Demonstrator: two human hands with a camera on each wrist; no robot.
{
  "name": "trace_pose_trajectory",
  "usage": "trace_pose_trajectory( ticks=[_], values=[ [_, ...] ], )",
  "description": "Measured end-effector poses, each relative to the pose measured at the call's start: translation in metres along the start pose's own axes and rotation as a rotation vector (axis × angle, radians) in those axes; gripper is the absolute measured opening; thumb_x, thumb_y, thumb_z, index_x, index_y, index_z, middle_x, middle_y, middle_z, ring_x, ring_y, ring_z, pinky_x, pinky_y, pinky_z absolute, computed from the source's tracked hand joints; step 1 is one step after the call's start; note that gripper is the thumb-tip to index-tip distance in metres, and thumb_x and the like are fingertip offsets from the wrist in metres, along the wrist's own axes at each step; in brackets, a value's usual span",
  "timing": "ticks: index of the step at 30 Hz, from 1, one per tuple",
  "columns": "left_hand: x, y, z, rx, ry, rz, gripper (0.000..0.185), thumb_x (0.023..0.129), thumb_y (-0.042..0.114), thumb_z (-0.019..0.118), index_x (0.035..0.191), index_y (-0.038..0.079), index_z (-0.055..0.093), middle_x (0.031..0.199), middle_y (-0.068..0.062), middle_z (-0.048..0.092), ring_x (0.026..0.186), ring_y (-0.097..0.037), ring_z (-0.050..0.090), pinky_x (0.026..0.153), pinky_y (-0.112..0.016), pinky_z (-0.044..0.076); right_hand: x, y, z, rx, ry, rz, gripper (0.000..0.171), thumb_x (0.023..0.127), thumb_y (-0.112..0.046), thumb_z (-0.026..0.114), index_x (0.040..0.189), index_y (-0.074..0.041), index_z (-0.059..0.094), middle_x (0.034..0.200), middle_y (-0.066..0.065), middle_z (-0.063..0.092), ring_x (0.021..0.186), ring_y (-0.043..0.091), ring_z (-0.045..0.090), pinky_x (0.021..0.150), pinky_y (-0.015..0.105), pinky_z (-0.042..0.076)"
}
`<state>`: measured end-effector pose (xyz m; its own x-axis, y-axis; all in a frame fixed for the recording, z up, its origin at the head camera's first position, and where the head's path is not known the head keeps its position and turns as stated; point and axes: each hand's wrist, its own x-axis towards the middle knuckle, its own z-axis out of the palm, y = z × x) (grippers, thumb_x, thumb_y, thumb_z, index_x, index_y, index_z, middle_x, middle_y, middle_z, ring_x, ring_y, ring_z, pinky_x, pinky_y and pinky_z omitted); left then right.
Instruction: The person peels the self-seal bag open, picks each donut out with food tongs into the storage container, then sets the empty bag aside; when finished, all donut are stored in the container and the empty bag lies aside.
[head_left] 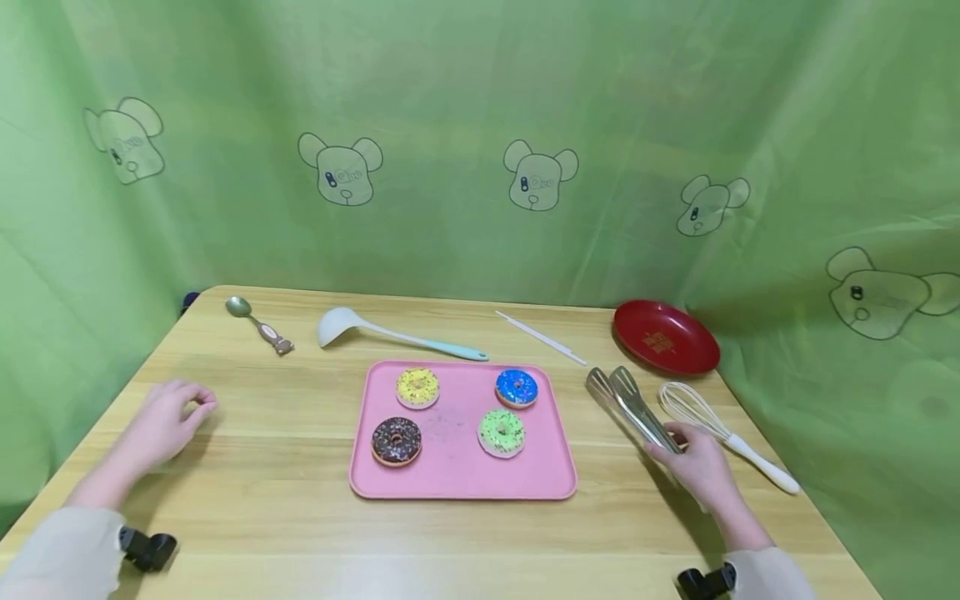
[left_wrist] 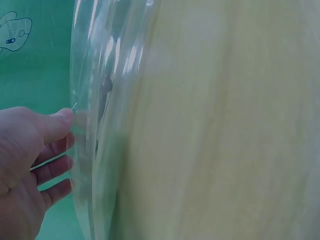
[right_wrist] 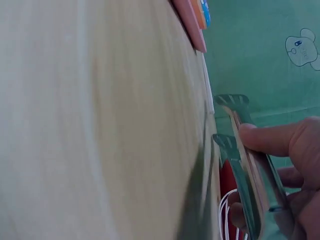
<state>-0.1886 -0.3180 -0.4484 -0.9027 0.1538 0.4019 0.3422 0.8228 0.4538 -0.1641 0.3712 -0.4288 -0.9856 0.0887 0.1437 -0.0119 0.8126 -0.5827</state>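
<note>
My right hand [head_left: 686,454] grips the handles of a pair of metal tongs [head_left: 630,404] lying on the table right of a pink tray [head_left: 457,483]. In the right wrist view the thumb [right_wrist: 270,140] presses on the upper arm of the tongs [right_wrist: 245,165] and the other fingers curl beneath. The tray carries several sprinkled donuts: yellow [head_left: 417,387], blue [head_left: 517,388], chocolate [head_left: 397,441] and green [head_left: 501,432]. My left hand [head_left: 176,417] rests on the bare wood at the left with fingers loosely curled, and the left wrist view shows this hand [left_wrist: 30,160] holding nothing.
A white-handled whisk [head_left: 723,435] lies just right of the tongs, and a red plate [head_left: 665,337] sits behind it. Along the back lie a spoon [head_left: 258,321], a white ladle [head_left: 390,332] and a thin white stick [head_left: 540,337]. A green curtain surrounds the table.
</note>
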Motion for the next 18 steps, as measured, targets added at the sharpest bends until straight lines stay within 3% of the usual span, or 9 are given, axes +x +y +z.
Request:
trace_pose_trajectory(
  ticks=[4, 13, 18],
  values=[
    [-0.001, -0.001, 0.003, -0.017, -0.019, 0.003, 0.006, 0.086, 0.002, 0.062, 0.086, -0.003, 0.060, 0.091, -0.022, 0.056, 0.090, -0.042, 0.044, 0.078, -0.057, 0.032, 0.001, 0.006, 0.002, -0.041, 0.015, 0.012, 0.059, 0.080, -0.025, 0.074, 0.119, 0.013, 0.050, 0.097, 0.027, 0.059, 0.081, 0.031, 0.057, 0.060, 0.033, 0.048],
    [-0.003, -0.001, 0.002, -0.059, -0.043, -0.036, 0.008, 0.089, 0.007, 0.061, 0.092, 0.000, 0.060, 0.099, -0.025, 0.054, 0.096, -0.043, 0.042, 0.081, -0.061, 0.032, 0.005, 0.014, 0.004, -0.149, -0.017, -0.036, 0.060, 0.076, -0.026, 0.076, 0.111, 0.016, 0.051, 0.091, 0.025, 0.060, 0.074, 0.028, 0.055, 0.062, 0.040, 0.047],
    [-0.002, 0.002, -0.003, -0.103, -0.058, -0.057, 0.022, 0.092, 0.018, 0.059, 0.100, -0.002, 0.058, 0.105, -0.026, 0.053, 0.100, -0.044, 0.041, 0.082, -0.064, 0.031, 0.006, 0.007, 0.001, -0.194, -0.077, 0.000, 0.076, 0.082, -0.042, 0.068, 0.119, 0.020, 0.043, 0.103, 0.037, 0.053, 0.088, 0.044, 0.054, 0.074, 0.054, 0.046]
  ],
)
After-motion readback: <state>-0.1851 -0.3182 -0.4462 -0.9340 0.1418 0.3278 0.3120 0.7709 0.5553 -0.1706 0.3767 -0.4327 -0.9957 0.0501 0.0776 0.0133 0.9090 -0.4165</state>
